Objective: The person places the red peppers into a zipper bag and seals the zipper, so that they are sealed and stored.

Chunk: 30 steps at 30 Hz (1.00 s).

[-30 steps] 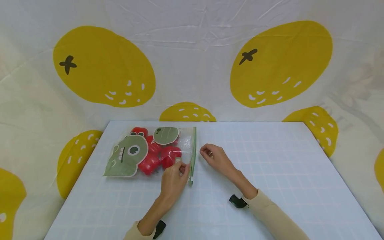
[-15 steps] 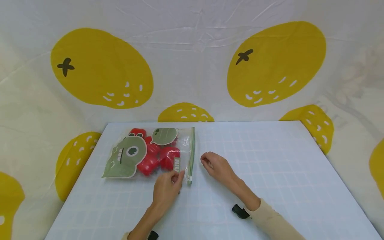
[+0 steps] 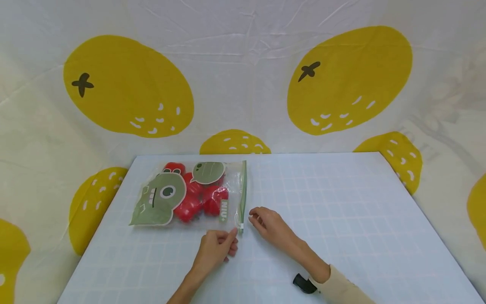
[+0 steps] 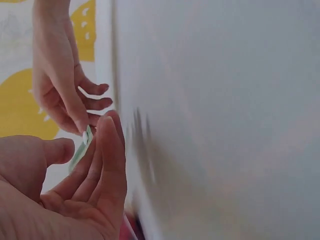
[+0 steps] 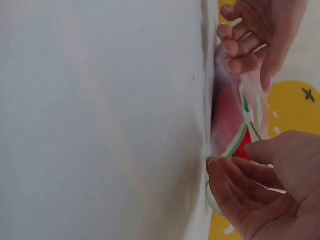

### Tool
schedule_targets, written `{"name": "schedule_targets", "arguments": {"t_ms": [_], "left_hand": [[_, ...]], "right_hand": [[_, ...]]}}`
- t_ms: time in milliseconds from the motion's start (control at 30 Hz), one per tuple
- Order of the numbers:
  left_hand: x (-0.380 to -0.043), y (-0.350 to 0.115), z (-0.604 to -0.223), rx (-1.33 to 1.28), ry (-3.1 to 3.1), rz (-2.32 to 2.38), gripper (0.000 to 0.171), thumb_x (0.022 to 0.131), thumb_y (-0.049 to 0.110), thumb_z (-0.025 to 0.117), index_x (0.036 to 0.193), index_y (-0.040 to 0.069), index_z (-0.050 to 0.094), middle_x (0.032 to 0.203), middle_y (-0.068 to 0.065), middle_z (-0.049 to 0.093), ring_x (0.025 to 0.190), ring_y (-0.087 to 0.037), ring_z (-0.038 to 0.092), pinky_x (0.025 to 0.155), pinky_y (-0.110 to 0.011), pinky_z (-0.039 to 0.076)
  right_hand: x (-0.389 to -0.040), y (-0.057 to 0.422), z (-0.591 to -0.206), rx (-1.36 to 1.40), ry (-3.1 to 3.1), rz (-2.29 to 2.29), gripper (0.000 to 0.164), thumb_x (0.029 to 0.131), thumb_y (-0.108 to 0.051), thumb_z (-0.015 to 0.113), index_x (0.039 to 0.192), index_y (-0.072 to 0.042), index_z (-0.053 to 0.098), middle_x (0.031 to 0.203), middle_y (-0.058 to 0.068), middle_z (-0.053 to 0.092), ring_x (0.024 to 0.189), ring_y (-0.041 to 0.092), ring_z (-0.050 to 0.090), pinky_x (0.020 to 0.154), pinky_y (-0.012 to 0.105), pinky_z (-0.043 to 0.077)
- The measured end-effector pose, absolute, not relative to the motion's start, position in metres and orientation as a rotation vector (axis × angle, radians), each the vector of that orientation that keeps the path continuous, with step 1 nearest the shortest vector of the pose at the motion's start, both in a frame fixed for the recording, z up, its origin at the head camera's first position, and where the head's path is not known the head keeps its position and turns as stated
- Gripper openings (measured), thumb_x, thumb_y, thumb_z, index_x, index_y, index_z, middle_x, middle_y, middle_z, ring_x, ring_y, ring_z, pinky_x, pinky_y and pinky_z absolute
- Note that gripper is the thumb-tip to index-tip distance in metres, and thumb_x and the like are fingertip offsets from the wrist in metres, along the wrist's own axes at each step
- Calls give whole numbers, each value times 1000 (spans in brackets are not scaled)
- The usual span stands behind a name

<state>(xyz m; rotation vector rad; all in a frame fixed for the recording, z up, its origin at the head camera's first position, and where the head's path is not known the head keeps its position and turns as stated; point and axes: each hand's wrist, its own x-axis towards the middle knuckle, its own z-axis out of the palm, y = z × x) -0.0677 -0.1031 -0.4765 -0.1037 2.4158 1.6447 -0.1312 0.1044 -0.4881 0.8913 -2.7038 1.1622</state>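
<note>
The zip bag (image 3: 190,195) lies flat on the left half of the counter (image 3: 341,202), red pieces showing through its clear film, its green zip strip (image 3: 243,194) facing the middle and the white slider (image 3: 241,228) at the near end of that strip. The left hand (image 3: 216,250) sits at the bag's near corner, its grip seemingly pinching the film just below the slider, though the wrist view shows the fingers only loosely closed, so I cannot tell for sure. The right hand (image 3: 267,223) hovers just beside the slider, fingers relaxed and holding nothing. To work the slider well, anchor the corner firmly and keep the strip straight. The counter's right half offers open room, and its edges lie well apart from both hands.
</note>
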Motion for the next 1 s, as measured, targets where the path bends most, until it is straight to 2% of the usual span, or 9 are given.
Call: {"name": "schedule_targets", "arguments": {"t_ms": [100, 233, 400, 533, 767, 1000], "left_hand": [[-67, -102, -481, -86, 2318, 1703, 41, 102, 33, 65, 91, -5, 75, 73, -7, 73, 63, -19, 71, 53, -32, 60], [-68, -99, -486, -64, 2161, 1814, 42, 105, 28, 61, 101, -12, 72, 79, -12, 74, 67, -22, 73, 59, -35, 62], [-69, -96, -490, -90, 1946, 1931, 44, 107, 27, 56, 114, -16, 66, 88, -13, 74, 77, -20, 73, 72, -37, 64], [-70, -95, -493, -132, 1825, 1998, 45, 107, 26, 56, 120, -17, 63, 91, -11, 73, 82, -16, 71, 78, -36, 63], [-72, -94, -495, -195, 1742, 2055, 42, 106, 25, 58, 122, -14, 63, 99, -7, 73, 87, -14, 70, 82, -34, 62], [-75, -91, -497, -279, 1611, 2133, 35, 103, 19, 64, 119, -11, 66, 95, -4, 72, 86, -11, 70, 84, -28, 60]], "right_hand": [[-127, 102, -489, 880, -2740, 1268, 15, 103, -14, 62, 109, -3, 70, 90, 1, 70, 73, 6, 58, 65, 23, 54], [-124, 98, -490, 896, -2775, 1441, 21, 106, -24, 58, 105, -6, 71, 80, 3, 69, 64, 3, 55, 58, 22, 51], [-123, 95, -492, 888, -2790, 1661, 26, 107, -27, 57, 104, -6, 71, 76, 5, 70, 59, 11, 63, 55, 24, 55], [-123, 93, -492, 859, -2784, 1758, 24, 106, -26, 58, 102, -7, 71, 79, 4, 72, 65, 16, 66, 56, 25, 57], [-124, 91, -492, 846, -2755, 1851, 20, 105, -22, 61, 99, -7, 73, 79, 4, 72, 68, 18, 66, 56, 23, 55], [-126, 91, -493, 814, -2790, 1775, 21, 104, -23, 63, 95, -9, 76, 77, -4, 71, 66, 11, 64, 60, 22, 54]]}}
